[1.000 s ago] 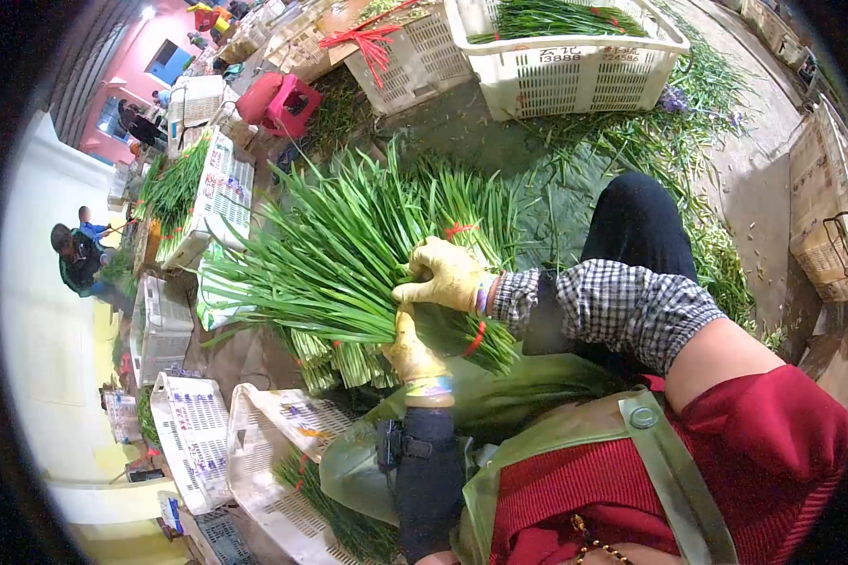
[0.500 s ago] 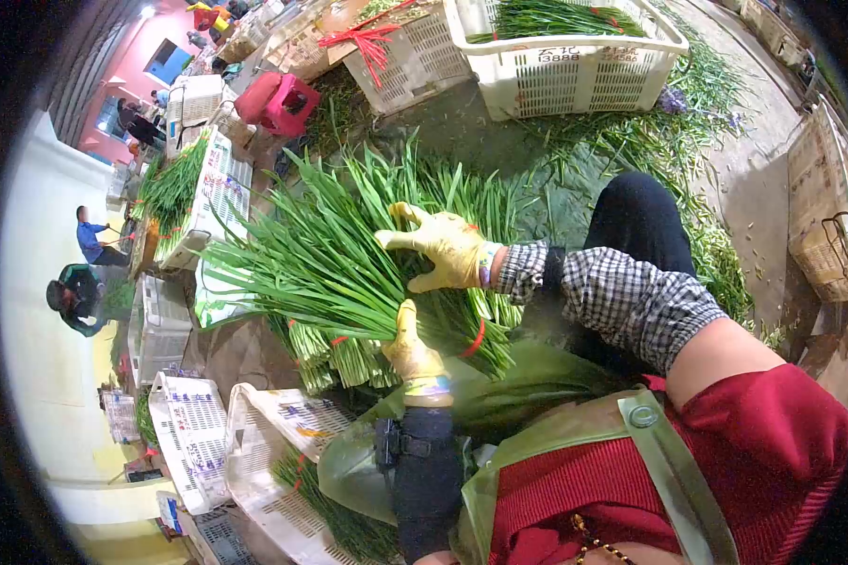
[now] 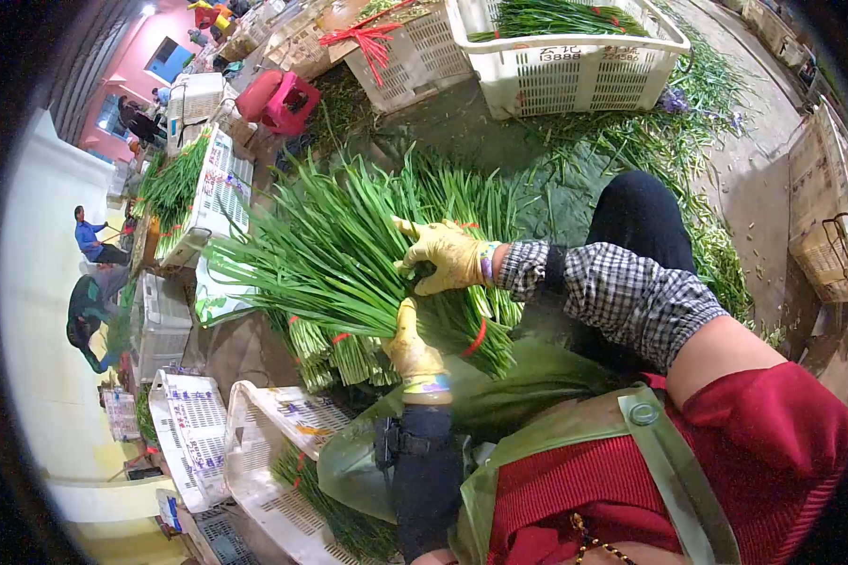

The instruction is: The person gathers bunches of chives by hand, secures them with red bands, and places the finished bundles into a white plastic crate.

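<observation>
My left hand (image 3: 415, 350), in a yellow glove, grips a big fan of garlic chives (image 3: 325, 250) from below, thumb pointing up along the stems. Over the same leaves, my yellow-gloved right hand (image 3: 450, 256) has its fingers bent in towards the thumb around some of them; the fingertips are partly hidden. Under and beside the fan, a bundle tied with a red band (image 3: 478, 337) lies with its cut ends near my lap. Several banded bundles (image 3: 353, 363) rest behind my left hand.
White crate (image 3: 575, 80) at the top holds tied greens. Other crates (image 3: 187, 438) stand at lower left; a pink stool (image 3: 290, 104) is at upper left. Loose trimmings (image 3: 707, 104) litter the floor. Two people (image 3: 89, 320) are at far left.
My right hand's spread fingers have drawn closer together, shifting slightly right over the leaves. My left hand keeps its grip. At far left, one person has bent down.
</observation>
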`<state>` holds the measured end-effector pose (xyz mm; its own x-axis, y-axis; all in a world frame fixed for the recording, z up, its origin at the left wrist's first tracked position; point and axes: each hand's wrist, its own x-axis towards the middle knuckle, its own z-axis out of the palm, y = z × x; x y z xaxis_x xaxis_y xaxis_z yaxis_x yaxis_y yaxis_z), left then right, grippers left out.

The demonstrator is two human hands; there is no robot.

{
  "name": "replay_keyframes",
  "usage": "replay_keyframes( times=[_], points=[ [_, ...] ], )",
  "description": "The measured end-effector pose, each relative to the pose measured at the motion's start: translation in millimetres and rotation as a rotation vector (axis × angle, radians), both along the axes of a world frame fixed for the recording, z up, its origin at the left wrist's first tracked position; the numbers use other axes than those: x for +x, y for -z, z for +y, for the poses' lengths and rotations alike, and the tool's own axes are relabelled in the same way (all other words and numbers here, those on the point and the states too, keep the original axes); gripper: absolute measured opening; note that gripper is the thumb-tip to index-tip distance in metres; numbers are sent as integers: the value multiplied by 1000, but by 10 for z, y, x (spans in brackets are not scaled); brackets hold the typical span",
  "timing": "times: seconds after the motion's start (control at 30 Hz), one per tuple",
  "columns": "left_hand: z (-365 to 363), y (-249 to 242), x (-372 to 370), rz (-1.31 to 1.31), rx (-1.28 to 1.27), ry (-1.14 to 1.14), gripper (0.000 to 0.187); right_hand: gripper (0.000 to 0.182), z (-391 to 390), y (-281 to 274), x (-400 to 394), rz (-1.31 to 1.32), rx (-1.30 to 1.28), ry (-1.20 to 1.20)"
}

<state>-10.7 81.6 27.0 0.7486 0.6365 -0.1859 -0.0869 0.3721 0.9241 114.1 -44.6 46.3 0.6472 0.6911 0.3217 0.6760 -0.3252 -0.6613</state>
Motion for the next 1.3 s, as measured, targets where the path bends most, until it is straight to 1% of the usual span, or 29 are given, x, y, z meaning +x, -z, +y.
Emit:
replay_keyframes(
  times=[0.03, 0.07, 0.17, 0.27, 0.37, 0.47, 0.5, 0.57, 0.63, 0.73, 0.77, 0.9, 1.0, 1.03, 1.13, 1.17, 1.3],
  points=[
    [-29, -64, -13, 15, -22, -1, 41, 44, 13, 32, 23, 54, 8, -24],
    [-40, -96, -22, 30, -44, -3, 41, 42, 24, 72, 27, 52, 6, -25],
    [-2, -3, 6, 9, -109, -16, 41, 39, 33, 114, 27, 61, 40, -40],
    [-37, -84, 11, -42, -91, 16, 40, 35, 17, 44, -41, -3, -23, 2],
    [-53, -77, 14, -92, -88, 28, 39, 36, 20, 19, -67, -59, -95, 46],
    [-74, -148, -1, -37, -67, 14, 38, 38, 88, 182, -3, -12, 18, 29],
    [-51, -99, 5, -53, -58, 17, 37, 42, 95, 118, 0, 43, 48, 17],
    [-3, 29, 38, -84, -39, 21, 36, 41, 55, 15, -83, 57, -51, 66],
    [-22, 7, 43, -103, -77, 27, 38, 40, 3, -210, -216, 71, -151, 115],
    [-32, -37, 25, -78, -127, 23, 39, 49, 28, -113, -206, -45, -164, 117],
    [-36, -46, 19, -60, -142, 20, 39, 49, 32, -58, -182, -66, -168, 126],
    [-13, -15, 23, -50, -152, 16, 37, 46, 50, 108, -85, -38, -52, 63],
    [-8, -22, 35, -43, -179, 6, 36, 42, 49, 161, -25, -122, 69, 23],
    [-15, -43, 31, -34, -180, -6, 36, 38, 37, 147, -39, -172, 111, 26],
    [0, -32, 28, -8, -176, -17, 37, 37, 57, 201, -1, 0, 178, -23],
    [6, -25, 27, 1, -173, -15, 37, 37, 62, 227, 7, -24, 209, -27],
    [-63, -173, -10, -1, -188, 1, 39, 38, 21, 121, -61, 139, 213, -31]
  ],
)
